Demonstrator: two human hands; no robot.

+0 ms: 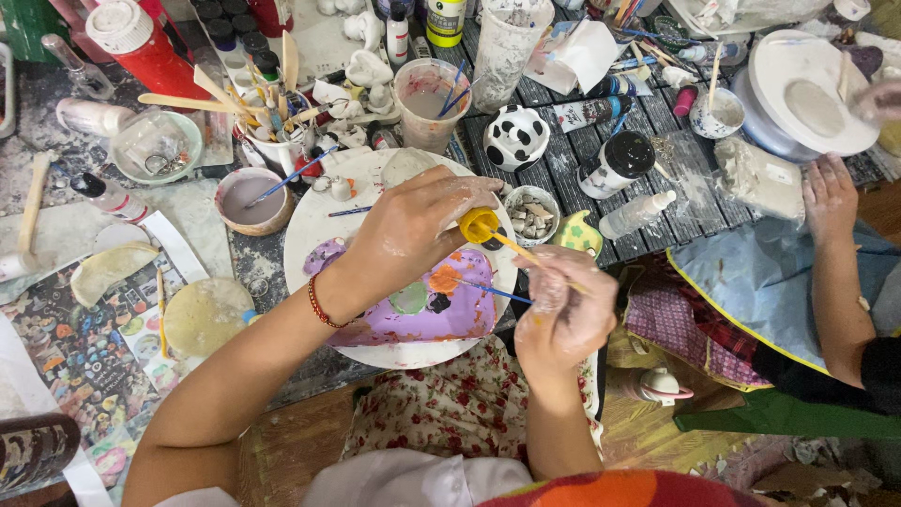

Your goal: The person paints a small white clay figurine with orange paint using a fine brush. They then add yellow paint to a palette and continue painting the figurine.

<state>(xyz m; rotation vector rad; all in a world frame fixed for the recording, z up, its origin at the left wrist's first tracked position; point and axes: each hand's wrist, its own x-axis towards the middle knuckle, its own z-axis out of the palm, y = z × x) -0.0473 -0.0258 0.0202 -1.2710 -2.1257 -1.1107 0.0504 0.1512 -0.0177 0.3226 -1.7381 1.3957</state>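
Note:
My left hand is closed around a small yellow-capped paint bottle, held tipped over a round white plate used as a palette. Purple, orange, green and black paint cover the plate's near half. My right hand, smeared with pale clay or paint, grips thin brushes: a blue-handled one pointing at the paint and a yellow-handled one reaching toward the bottle cap. A red bead bracelet circles my left wrist.
Another person's hand rests at the right by a white turntable. The table holds a black-and-white spotted ceramic figure, water cups, paint bottles, wooden tools, a bowl with a brush and a flat clay disc.

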